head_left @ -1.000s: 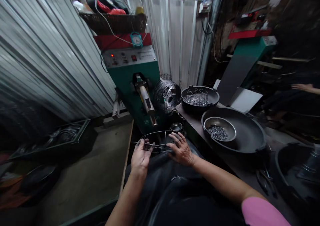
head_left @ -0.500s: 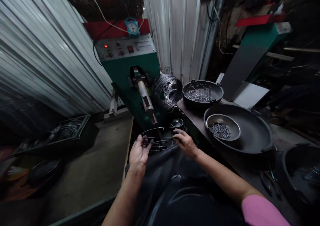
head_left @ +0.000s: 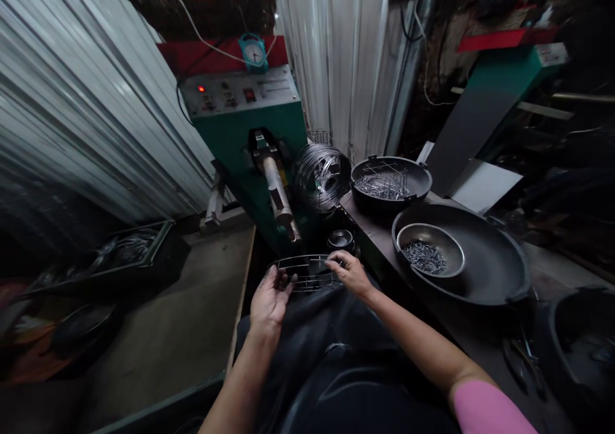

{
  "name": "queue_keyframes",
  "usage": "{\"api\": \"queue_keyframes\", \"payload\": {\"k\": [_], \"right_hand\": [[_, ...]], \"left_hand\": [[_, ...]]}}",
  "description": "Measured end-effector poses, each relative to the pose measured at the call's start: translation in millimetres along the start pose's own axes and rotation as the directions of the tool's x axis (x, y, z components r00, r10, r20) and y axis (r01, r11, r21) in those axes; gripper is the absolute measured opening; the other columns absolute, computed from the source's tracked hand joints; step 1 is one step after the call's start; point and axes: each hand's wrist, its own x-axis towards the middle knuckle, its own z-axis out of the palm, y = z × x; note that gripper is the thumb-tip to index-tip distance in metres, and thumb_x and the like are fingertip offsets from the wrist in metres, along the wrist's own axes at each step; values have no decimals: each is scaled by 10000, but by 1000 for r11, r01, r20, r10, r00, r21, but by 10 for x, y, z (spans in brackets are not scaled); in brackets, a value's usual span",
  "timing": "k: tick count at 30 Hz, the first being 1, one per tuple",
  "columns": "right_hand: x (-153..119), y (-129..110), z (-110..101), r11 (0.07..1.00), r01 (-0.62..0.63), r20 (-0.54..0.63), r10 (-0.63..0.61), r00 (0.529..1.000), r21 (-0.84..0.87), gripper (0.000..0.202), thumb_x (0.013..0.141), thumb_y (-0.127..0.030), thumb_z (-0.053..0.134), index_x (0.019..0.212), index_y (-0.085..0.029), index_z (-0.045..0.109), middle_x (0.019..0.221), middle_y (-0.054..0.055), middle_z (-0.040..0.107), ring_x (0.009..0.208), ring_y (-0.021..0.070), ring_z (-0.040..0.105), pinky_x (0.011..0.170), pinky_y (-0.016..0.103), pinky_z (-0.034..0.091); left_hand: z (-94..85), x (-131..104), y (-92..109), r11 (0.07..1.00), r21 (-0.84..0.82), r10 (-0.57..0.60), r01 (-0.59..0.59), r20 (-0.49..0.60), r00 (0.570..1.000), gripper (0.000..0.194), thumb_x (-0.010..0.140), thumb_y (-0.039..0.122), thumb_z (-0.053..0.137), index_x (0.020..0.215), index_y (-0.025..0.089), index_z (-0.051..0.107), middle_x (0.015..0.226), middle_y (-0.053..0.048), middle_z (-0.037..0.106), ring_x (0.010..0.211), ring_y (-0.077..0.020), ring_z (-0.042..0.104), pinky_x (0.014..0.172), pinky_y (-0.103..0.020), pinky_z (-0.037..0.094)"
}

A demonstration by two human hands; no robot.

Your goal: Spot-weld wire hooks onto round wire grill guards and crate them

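A round wire frame point(head_left: 307, 283) of thin metal rods is held just below the arm of a green welding machine point(head_left: 283, 213). My left hand point(head_left: 271, 293) grips its left side, thumb toward the middle and fingers curled at the rim. On the right, my right hand point(head_left: 350, 273) pinches the frame's upper rim between thumb and fingers. Whether a small separate piece is in that pinch cannot be made out. Dark cloth point(head_left: 317, 338) covers my lap right under the frame. A small metal bowl point(head_left: 341, 239) stands just beyond my right hand.
A coil of wire point(head_left: 321, 176) sits beside the machine. Right of it, a black pan point(head_left: 423, 181) holds wire pieces. A larger pan point(head_left: 500, 261) holds a steel bowl point(head_left: 456, 245) of short metal bits. Pliers point(head_left: 523, 363) lie at the right, and a green bin point(head_left: 163, 245) stands left.
The wire frame has tilted and dropped slightly, its far rim now lower. My right hand has shifted a little left along the rim. My left hand keeps its hold.
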Motion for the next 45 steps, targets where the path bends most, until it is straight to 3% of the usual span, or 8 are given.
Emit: {"api": "queue_keyframes", "payload": {"k": [14, 17, 21, 25, 29, 32, 39, 45], "right_hand": [[8, -249, 169, 1000, 20, 44, -21, 999, 16, 135, 716, -295, 642, 641, -183, 642, 681, 25, 626, 703, 157, 581, 697, 271, 441], [-7, -319, 164, 999, 45, 46, -46, 998, 9, 135, 715, -294, 640, 636, -185, 638, 672, 25, 623, 691, 158, 581, 684, 271, 443], [-15, -400, 141, 997, 72, 56, -70, 996, -22, 146, 719, -313, 637, 640, -190, 639, 668, 24, 621, 699, 165, 584, 668, 270, 443], [-17, -470, 129, 996, 84, 67, -82, 994, -39, 150, 719, -318, 636, 641, -189, 640, 673, 25, 622, 706, 165, 584, 669, 267, 443], [2, -513, 111, 998, 60, 86, -58, 995, -20, 160, 724, -328, 627, 662, -181, 642, 687, 22, 622, 717, 159, 579, 676, 263, 443], [42, -514, 87, 999, 43, 94, -42, 995, -13, 167, 719, -333, 628, 659, -178, 640, 685, 19, 618, 718, 159, 575, 672, 262, 443], [170, -405, 84, 999, 41, 92, -39, 995, -21, 151, 710, -316, 641, 639, -183, 648, 662, 20, 622, 691, 160, 577, 653, 266, 447], [269, -287, 183, 999, 25, 94, -21, 995, -33, 129, 715, -296, 638, 643, -189, 652, 659, 16, 629, 684, 158, 583, 649, 263, 448]], "left_hand": [[-467, -116, -27, 961, 155, 206, -228, 144, 968, 279, 708, 30, 570, 946, 164, 516, 981, -84, 624, 922, -162, 619, 852, -349, 477], [-624, -125, -37, 877, 251, 371, -411, 191, 909, 305, 710, 90, 591, 993, 181, 522, 974, -71, 617, 941, -156, 601, 871, -354, 464], [-772, -108, -13, 349, 529, 739, -774, 352, 574, 381, 719, 248, 628, 1081, 190, 524, 1041, -88, 588, 975, -197, 571, 886, -398, 449], [-685, -74, 49, -247, 481, 698, -841, 690, 190, 417, 735, 256, 610, 1134, 190, 512, 1153, -116, 541, 1093, -243, 505, 937, -445, 407], [-475, -5, 82, -424, 333, 556, -842, 830, 48, 303, 791, 192, 517, 1091, 220, 540, 1154, -93, 554, 1110, -225, 496, 974, -463, 361], [-370, 40, 94, -383, 294, 532, -876, 846, 51, 227, 804, 117, 427, 933, 227, 577, 1038, -62, 605, 1020, -190, 541, 990, -461, 331], [-287, 84, 122, -354, 312, 274, -881, 936, 221, 387, 645, 320, 651, 1000, 221, 537, 1140, -112, 558, 1114, -281, 475, 1039, -537, 180], [-251, 290, 38, -372, 388, 329, -843, 905, 271, 362, 615, 255, 692, 941, 223, 539, 1165, -134, 556, 1133, -307, 465, 1047, -549, 134]]}}
